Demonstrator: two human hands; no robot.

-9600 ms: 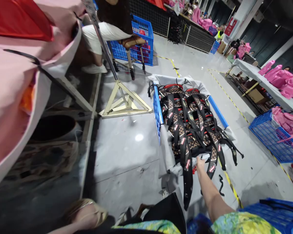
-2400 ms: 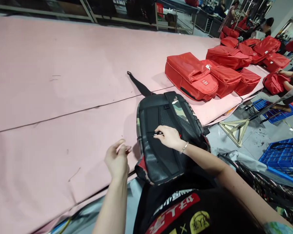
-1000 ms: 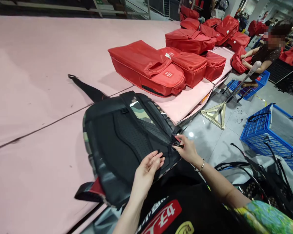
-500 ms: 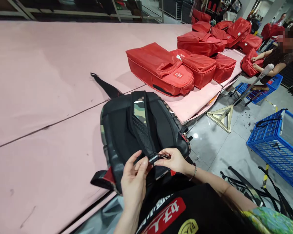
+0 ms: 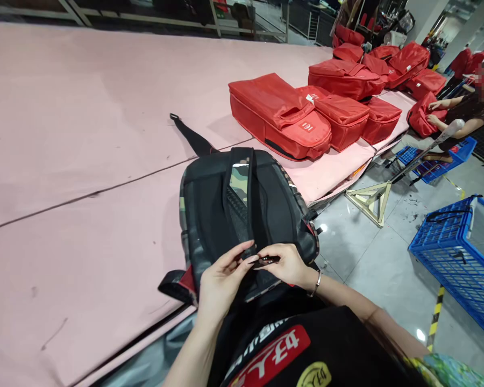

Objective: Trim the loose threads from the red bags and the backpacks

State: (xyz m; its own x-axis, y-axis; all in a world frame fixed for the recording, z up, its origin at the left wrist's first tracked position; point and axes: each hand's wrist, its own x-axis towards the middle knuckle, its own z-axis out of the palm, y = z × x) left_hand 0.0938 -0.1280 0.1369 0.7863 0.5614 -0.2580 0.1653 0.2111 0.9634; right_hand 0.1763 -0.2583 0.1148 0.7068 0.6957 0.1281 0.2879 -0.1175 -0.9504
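A black backpack [image 5: 210, 215] with camouflage trim lies on the pink-covered table, its padded back panel and straps facing up. A black shoulder strap [image 5: 240, 207] with a camouflage patch runs down its middle towards my hands. My left hand [image 5: 226, 274] has thumb and fingers closed on the lower end of this strap. Against it, my right hand [image 5: 286, 263] pinches a small dark, shiny piece [image 5: 266, 262]; its kind is not clear. The fingers partly cover the strap end. Another loose strap [image 5: 191, 134] stretches out from the far side of the backpack.
Several red bags [image 5: 280, 115] line the right side of the pink table [image 5: 84, 123]. A blue basket [image 5: 460, 252] stands on the floor at right, near a triangular metal stand [image 5: 371, 201]. Further back, a seated person [image 5: 468, 107] handles a red bag.
My left fingers have closed in on the strap end, nearer my right fingers, and now cover more of it. The view has shifted slightly left, so the things appear further right.
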